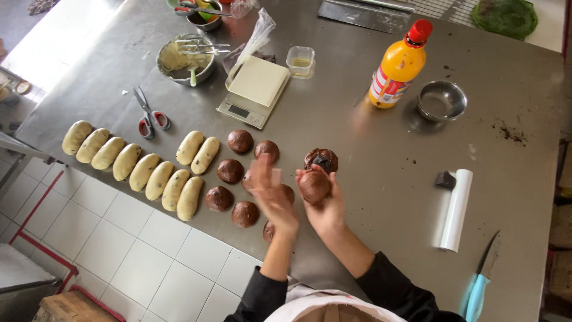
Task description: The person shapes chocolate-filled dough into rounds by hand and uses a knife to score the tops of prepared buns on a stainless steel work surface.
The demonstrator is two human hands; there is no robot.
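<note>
- Near the table's front edge, the right hand (325,206) cups a round dough ball (313,186), no long axis.
- The left hand (271,194) is beside it, blurred, fingers spread, released.
- Beyond, a filled dough piece (322,160) lies on the table (381,149).
- Farther right, an orange bottle (398,67), red cap, stands upright; bare steel lies between.
</note>
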